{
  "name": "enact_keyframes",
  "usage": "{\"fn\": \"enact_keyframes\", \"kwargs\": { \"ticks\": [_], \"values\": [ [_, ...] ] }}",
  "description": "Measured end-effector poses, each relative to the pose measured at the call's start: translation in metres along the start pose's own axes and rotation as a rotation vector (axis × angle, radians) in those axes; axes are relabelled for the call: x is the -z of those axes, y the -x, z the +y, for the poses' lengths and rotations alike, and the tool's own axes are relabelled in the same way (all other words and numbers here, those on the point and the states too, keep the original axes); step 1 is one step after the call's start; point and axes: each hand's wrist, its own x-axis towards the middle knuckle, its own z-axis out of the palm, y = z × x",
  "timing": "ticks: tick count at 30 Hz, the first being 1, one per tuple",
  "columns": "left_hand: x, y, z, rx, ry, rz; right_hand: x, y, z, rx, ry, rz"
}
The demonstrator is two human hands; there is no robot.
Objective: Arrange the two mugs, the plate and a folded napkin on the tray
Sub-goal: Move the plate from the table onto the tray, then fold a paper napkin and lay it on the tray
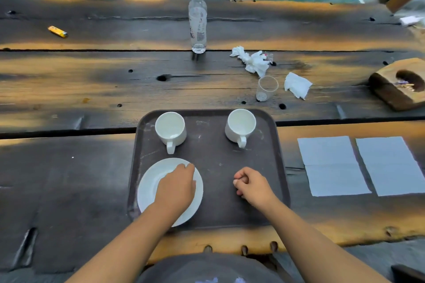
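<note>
Tray [208, 218]: I see the dark tray lying flat on the wooden table [69, 89], right in front of me.
Mugs: left mug [170, 130] sits upright in the tray's far-left corner, right mug [240, 126] in the far-right corner; both handles point toward me.
Plate [149, 186]: white, in the tray's near-left part.
Left hand [176, 187]: rests on the plate, fingers curled down onto its right side; I cannot tell whether it grips the plate.
Right hand [251, 185]: loosely fisted over the bare near-right part of the tray, holding nothing I can see.
Napkins: two flat grey sheets, left napkin [332, 165] and right napkin [391, 164], lie side by side on the table right of the tray.
Far clutter: water bottle [197, 22], crumpled tissues [251, 61], clear cup [265, 88], yellow lighter [57, 31].
</note>
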Motion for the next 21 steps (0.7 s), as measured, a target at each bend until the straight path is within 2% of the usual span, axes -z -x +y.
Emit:
{"fn": "enact_keyframes", "kwargs": {
  "ticks": [7, 14, 21],
  "values": [
    [-0.017, -0.017, 0.111, -0.080, 0.023, -0.027, 0.090, 0.001, 0.050, 0.052, 0.069, -0.004],
    [-0.045, -0.041, 0.225, -0.170, 0.004, -0.029, 0.196, -0.015, 0.113, 0.098, 0.174, 0.095],
    [-0.074, -0.070, 0.307, -0.186, 0.039, -0.063, 0.283, -0.028, 0.162, 0.143, 0.288, 0.083]
  ]
}}
